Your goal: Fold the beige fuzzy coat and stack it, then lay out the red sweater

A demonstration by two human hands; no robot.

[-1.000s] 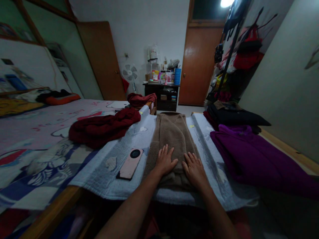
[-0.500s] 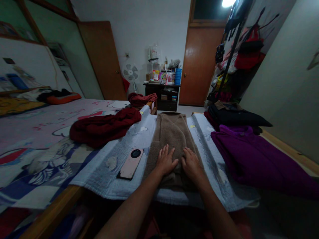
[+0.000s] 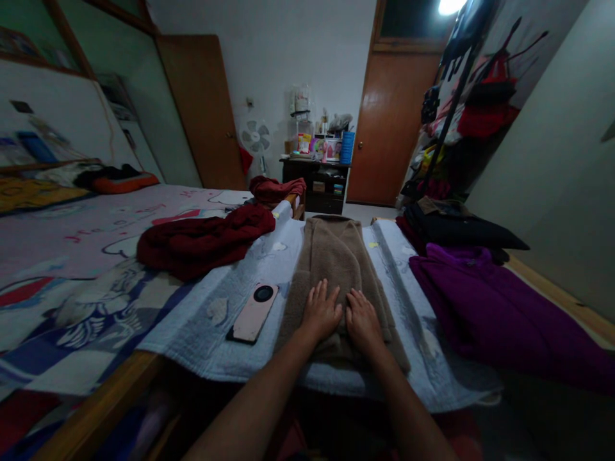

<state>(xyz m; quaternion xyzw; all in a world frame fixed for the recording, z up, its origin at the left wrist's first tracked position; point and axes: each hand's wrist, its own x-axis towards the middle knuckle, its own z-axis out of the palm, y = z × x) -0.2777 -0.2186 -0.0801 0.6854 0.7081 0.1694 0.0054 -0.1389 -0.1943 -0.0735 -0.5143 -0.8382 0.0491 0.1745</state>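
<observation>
A brown fleece garment (image 3: 331,256) lies on a pale blue quilted cloth (image 3: 206,346), just to the right of a pink phone (image 3: 252,314), the landmark here. The garment looks partly folded: it is already a long, narrow panel, its sides apparently turned in, with layers overlapping at the near end. It has not been doubled over along its length, and a few soft creases remain. Its long axis runs away from the person, with what looks like the collar at the far end, well beyond the phone, and the wider end nearest the body.

The left hand (image 3: 321,314) and right hand (image 3: 362,320), both to the right of the phone, rest palm down on the fleece, close together, fingers extended and gripping nothing.

A crumpled dark red cloth (image 3: 206,243) lies beyond the phone and to its left. A folded purple garment (image 3: 500,314) lies well to the phone's right, with dark folded clothes (image 3: 471,227) beyond it.
</observation>
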